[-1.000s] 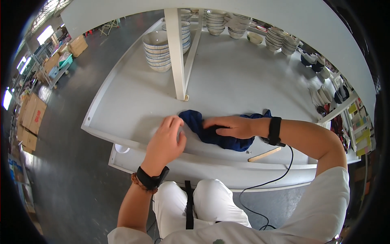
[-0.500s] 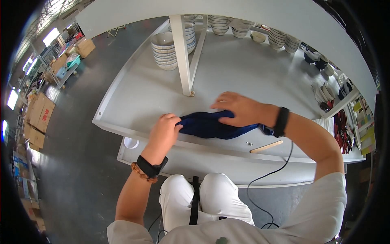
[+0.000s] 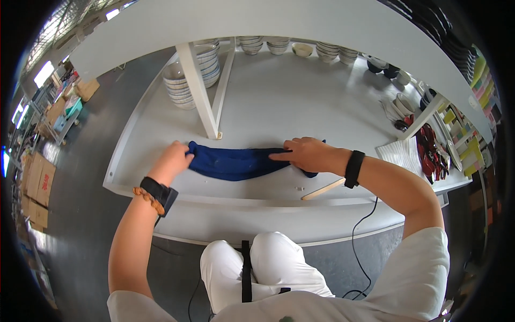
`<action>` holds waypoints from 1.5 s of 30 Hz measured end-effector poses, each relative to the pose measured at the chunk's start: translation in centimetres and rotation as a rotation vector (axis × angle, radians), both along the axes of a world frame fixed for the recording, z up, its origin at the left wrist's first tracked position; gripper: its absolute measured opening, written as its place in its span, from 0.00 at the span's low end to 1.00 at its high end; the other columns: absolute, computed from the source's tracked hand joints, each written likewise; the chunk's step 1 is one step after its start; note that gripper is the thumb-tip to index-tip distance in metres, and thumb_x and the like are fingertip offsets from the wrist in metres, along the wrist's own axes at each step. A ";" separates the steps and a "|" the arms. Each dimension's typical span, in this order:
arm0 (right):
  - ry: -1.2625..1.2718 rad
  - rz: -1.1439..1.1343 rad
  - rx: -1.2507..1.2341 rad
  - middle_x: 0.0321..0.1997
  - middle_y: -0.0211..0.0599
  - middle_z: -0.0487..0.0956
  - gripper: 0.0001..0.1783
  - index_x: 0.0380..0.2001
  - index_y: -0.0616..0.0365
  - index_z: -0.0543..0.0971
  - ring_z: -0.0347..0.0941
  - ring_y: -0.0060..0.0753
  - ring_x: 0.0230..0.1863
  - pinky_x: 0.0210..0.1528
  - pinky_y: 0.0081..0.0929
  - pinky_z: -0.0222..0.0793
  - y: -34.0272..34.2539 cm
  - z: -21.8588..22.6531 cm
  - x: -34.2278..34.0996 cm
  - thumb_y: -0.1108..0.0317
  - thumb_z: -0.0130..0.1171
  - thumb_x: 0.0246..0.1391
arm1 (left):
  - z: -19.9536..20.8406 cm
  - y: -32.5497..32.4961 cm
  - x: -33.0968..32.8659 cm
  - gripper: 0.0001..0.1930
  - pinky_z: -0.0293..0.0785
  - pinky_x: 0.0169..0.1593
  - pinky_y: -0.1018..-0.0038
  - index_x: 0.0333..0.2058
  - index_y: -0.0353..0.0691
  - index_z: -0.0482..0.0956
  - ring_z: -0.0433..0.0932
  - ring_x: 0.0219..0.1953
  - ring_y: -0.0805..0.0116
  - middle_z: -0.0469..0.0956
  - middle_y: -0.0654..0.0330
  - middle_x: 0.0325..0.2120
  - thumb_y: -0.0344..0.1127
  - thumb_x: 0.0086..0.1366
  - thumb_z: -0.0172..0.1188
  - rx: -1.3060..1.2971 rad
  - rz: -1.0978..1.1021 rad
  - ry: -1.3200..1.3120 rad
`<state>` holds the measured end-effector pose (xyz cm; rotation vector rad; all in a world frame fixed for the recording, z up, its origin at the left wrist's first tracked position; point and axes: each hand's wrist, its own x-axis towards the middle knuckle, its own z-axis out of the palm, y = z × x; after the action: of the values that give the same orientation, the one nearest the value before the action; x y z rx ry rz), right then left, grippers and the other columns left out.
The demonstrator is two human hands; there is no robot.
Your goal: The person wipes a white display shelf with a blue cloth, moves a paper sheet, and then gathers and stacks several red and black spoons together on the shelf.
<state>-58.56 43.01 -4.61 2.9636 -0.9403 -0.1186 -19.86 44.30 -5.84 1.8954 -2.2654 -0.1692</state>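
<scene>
A dark blue cloth (image 3: 236,163) lies stretched lengthwise on the grey shelf surface (image 3: 279,102); its exact kind does not show. My left hand (image 3: 173,161) pinches its left end at the upper corner. Toward the other end, my right hand (image 3: 311,154) closes on the cloth from above, thumb pointing left. A short piece of the cloth shows beyond and below the right hand. Just under that hand lies a flat wooden stick (image 3: 323,189), with a small metallic-looking bit (image 3: 299,188) to its left.
Stacked bowls (image 3: 179,88) stand behind a white upright post (image 3: 198,91) at left. More bowls (image 3: 277,47) line the back. At right are a striped cloth (image 3: 399,158) and dark red utensils (image 3: 429,153). An upper shelf (image 3: 257,19) overhangs. A black cable (image 3: 354,236) hangs near my right.
The cloth has been drawn out flatter and longer. My left hand moved left with its end, and my right hand came down from hovering onto the cloth. The view shifted too.
</scene>
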 end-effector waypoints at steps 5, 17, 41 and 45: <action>0.084 0.123 -0.183 0.44 0.32 0.73 0.28 0.57 0.32 0.72 0.72 0.34 0.44 0.45 0.28 0.70 -0.8 0.1 -2.8 0.71 0.53 0.53 | -1.4 3.0 -6.4 0.12 0.70 0.51 0.61 0.39 0.37 0.77 0.70 0.48 0.46 0.71 0.48 0.46 0.26 0.54 0.55 0.008 -0.255 0.053; -0.429 -0.415 0.025 0.42 0.48 0.74 0.21 0.48 0.47 0.73 0.71 0.55 0.46 0.47 0.42 0.69 -12.0 0.3 -6.4 0.74 0.50 0.47 | -1.1 9.0 -16.7 0.14 0.72 0.48 0.67 0.47 0.36 0.76 0.73 0.47 0.54 0.74 0.54 0.45 0.32 0.64 0.54 -0.057 -0.427 0.442; 0.159 -0.020 -0.319 0.69 0.47 0.57 0.20 0.49 0.62 0.75 0.48 0.60 0.68 0.69 0.49 0.46 -18.4 -5.9 -0.4 0.62 0.40 0.62 | -0.7 9.3 -16.7 0.23 0.71 0.48 0.66 0.52 0.33 0.72 0.71 0.45 0.58 0.72 0.51 0.43 0.43 0.65 0.52 -0.191 -0.489 0.204; 0.198 -0.347 -0.255 0.70 0.52 0.52 0.21 0.55 0.61 0.68 0.47 0.68 0.68 0.69 0.57 0.43 -17.6 -6.4 -8.7 0.63 0.38 0.62 | -0.7 9.2 -17.0 0.23 0.70 0.51 0.66 0.53 0.33 0.71 0.70 0.49 0.58 0.72 0.52 0.48 0.42 0.65 0.53 -0.214 -0.483 0.207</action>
<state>-67.26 25.45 -10.99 2.4832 -1.3175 -0.2711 -36.89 53.54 -6.51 1.1494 -2.4363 -0.1698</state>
